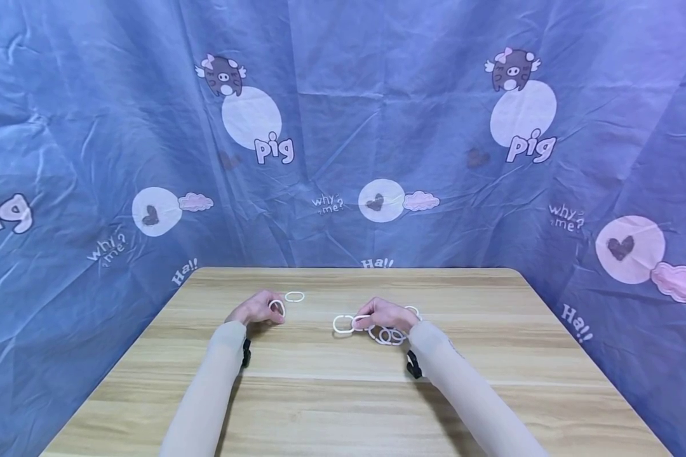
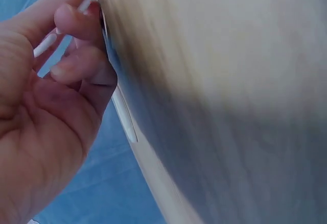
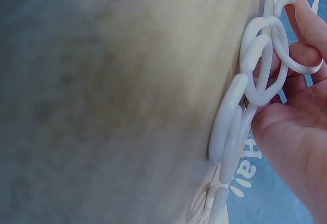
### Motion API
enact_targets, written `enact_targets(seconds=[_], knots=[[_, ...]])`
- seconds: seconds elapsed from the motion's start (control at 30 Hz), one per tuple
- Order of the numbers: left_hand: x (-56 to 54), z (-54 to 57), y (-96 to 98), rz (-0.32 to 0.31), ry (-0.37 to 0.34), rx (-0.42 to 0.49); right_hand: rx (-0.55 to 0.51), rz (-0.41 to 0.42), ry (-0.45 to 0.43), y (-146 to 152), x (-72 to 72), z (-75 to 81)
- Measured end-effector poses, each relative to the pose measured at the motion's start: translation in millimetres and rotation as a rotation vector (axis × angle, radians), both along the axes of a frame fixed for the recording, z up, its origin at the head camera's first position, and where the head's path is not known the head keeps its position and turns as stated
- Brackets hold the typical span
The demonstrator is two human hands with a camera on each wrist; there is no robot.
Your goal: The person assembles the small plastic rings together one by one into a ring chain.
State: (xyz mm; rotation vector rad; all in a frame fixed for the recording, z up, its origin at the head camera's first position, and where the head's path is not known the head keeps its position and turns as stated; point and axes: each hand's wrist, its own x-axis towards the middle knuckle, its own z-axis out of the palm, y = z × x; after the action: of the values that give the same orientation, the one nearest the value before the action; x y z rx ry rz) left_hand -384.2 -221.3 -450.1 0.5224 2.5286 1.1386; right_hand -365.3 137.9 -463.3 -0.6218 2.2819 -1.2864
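Note:
My left hand (image 1: 258,308) pinches a single white plastic link (image 1: 283,310) between thumb and fingers, low over the left part of the table. Just beyond that hand a loose white link (image 1: 294,301) lies flat on the wood. My right hand (image 1: 384,313) pinches one link of a chain of white links (image 3: 225,119). An end link (image 1: 335,324) sticks out to the left of these fingers. The other joined links (image 1: 389,343) trail below and behind the right hand, partly hidden by it. In the left wrist view, fingers cover most of the held link (image 2: 45,45).
Both hands work over a light wood-grain table (image 1: 320,406) with rounded far corners. A blue printed cloth (image 1: 331,127) hangs round its back and sides. Each wrist wears a black strap, the right one (image 1: 414,365) close to the tabletop.

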Motion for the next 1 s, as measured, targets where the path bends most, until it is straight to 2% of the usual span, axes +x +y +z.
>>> enact_targets(seconds=[0.17,0.23,0.53,0.83,1.0], knots=[[0.2,-3.4,0.8,0.032,-0.077,0.103,-0.004,0.002,-0.001,-1.0,-0.4,0.0],[-0.1,-4.3,1.2,0.023,-0.087,0.127,-0.007,0.003,-0.001,-1.3,-0.2,0.5],[0.5,-1.3,7.4,-0.033,-0.082,0.143,0.001,0.003,-0.007,-0.3,-1.0,0.1],[5.0,0.1,23.2,-0.004,-0.078,0.135,-0.011,-0.006,-0.013,-0.4,-0.4,-0.5],[6.4,0.8,34.5,0.023,-0.044,0.149,-0.019,0.0,-0.012,-1.2,0.0,0.8]])
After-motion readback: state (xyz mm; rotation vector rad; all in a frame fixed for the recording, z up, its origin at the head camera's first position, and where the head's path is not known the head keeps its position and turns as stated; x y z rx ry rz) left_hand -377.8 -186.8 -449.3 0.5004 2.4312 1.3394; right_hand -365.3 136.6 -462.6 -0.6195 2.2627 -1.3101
